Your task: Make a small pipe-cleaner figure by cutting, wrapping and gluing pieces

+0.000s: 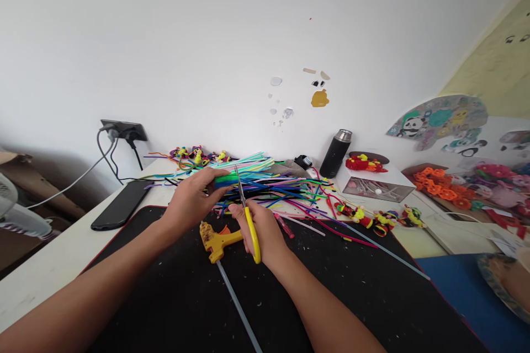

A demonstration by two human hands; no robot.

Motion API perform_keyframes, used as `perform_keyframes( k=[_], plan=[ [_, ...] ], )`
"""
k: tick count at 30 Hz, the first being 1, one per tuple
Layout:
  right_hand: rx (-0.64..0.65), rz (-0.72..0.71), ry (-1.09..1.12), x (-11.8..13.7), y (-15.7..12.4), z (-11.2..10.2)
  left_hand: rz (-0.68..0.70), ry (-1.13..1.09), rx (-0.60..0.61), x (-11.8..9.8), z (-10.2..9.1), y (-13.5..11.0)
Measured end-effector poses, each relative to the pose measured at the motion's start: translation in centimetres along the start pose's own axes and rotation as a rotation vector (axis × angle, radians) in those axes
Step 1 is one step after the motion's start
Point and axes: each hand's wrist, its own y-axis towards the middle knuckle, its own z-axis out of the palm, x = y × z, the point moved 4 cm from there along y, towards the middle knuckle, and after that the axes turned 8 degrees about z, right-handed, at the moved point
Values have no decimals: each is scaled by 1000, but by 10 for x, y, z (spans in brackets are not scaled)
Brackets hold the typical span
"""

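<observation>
Currently pinching a small bright-green bundle of fuzzy craft stems (226, 178) between thumb and fingers of the left hand (192, 196), and gripping yellow-handled metal scissors (250, 224) in the right hand (268, 231), with blades (240, 190) aimed just short of twelve o'clock. Holds the bundle at about two o'clock from the left hand and ten from the right hand, with its long axis roughly nine to three and its right end just beside the blades; cannot tell whether touching them.
</observation>
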Motion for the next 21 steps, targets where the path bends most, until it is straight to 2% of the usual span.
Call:
perform_keyframes(
  k=[5,9,11,16,21],
  plan=[
    [-78,-46,-25,2,0,-3,-18,-10,-4,-2,0,1],
    [-60,10,75,-1,-1,-1,-52,-37,7,-2,2,1],
    [-30,39,148,-5,-1,1,-120,-120,16,1,3,0],
    [22,82,391,-9,6,1,-289,-496,-3,7,7,1],
    [27,92,478,-3,9,-4,-337,-580,-29,4,4,4]
  ],
)
